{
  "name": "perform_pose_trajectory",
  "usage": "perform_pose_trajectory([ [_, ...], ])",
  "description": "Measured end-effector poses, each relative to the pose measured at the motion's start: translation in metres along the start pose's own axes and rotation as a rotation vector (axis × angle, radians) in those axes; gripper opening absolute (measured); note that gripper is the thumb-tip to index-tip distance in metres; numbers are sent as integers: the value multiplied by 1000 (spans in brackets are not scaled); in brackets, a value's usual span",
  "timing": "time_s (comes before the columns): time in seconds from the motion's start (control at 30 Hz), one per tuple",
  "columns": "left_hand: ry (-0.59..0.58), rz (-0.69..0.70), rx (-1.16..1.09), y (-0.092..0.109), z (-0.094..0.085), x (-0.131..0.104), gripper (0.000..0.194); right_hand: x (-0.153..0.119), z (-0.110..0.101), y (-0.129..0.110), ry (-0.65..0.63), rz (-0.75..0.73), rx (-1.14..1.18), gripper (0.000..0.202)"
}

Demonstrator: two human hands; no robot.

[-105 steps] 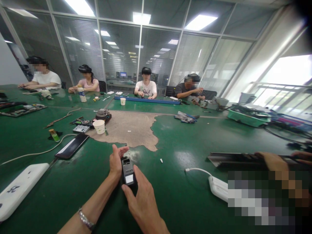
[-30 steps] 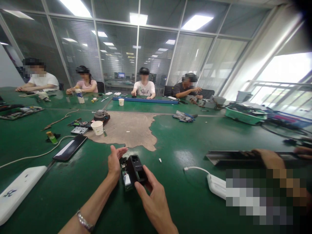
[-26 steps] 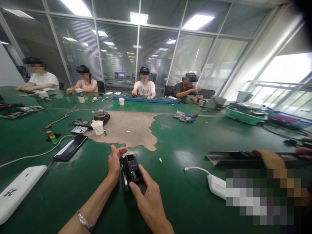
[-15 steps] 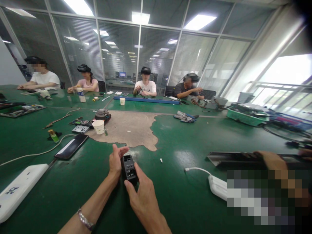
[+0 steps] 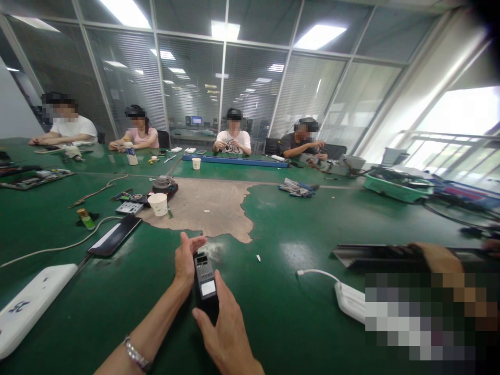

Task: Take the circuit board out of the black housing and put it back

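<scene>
Left hand [image 5: 186,260] stands on edge, just nearer the wearer than the brown patch [image 5: 222,205]; forearm slants up from lower left, metal bracelet [image 5: 136,354] at the wrist; thumb up, fingers open and straight, pointing across the far end of the black case [image 5: 204,273]; palm faces the case, can't tell if it presses on it; right hand [image 5: 230,325] reaches up from below, farther from the patch; thumb and fingers parted about as wide as the case, bent round its near end, holding it; case is on the patch's near side, long way pointing at the patch, slots at the far end, white rectangle closer in; paper cup [image 5: 158,204] at the patch's left edge; phone [image 5: 116,237] left of the patch and nearer; white scrap [image 5: 258,258] near the patch's near right corner.
</scene>
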State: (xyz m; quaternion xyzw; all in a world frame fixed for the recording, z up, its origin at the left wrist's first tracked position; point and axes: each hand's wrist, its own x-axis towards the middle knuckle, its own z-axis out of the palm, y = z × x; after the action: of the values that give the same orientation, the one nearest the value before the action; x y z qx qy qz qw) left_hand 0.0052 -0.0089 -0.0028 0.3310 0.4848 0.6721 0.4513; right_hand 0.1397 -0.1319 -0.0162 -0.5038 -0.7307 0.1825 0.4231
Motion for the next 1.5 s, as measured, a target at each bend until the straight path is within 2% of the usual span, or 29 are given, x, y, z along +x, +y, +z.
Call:
perform_pose_trajectory([
  [0.3, -4, -7, 8, 1, 0, -1, 77, 0, 7, 2, 94, -48, -30, 64],
  [0.47, -8, -15, 8, 1, 1, 0, 77, 4, 4, -2, 56, -39, -8, 59],
  [0.6, -4, -33, 6, 2, 0, 1, 78, 12, -8, -14, 49, 18, 65, 58],
  [0.73, -1, -49, -5, 0, -1, 1, 78, 26, -32, -21, 45, 89, 157, 61],
  [0.8, 5, -38, -15, -1, -1, 0, 77, 33, -46, -15, 72, 117, 194, 62],
  [0.9, 13, -22, -20, -1, 0, 0, 77, 38, -63, 6, 122, 157, 161, 61],
  [1.07, 11, -24, -15, 1, 2, -1, 76, 35, -79, 42, 83, 187, 29, 59],
  [1.23, 10, -32, -6, 2, 3, -1, 76, 22, -77, 59, 45, 207, -51, 60],
  [1.5, 0, -27, 19, -2, 3, -1, 76, 9, -68, 68, 65, 130, -106, 70],
])
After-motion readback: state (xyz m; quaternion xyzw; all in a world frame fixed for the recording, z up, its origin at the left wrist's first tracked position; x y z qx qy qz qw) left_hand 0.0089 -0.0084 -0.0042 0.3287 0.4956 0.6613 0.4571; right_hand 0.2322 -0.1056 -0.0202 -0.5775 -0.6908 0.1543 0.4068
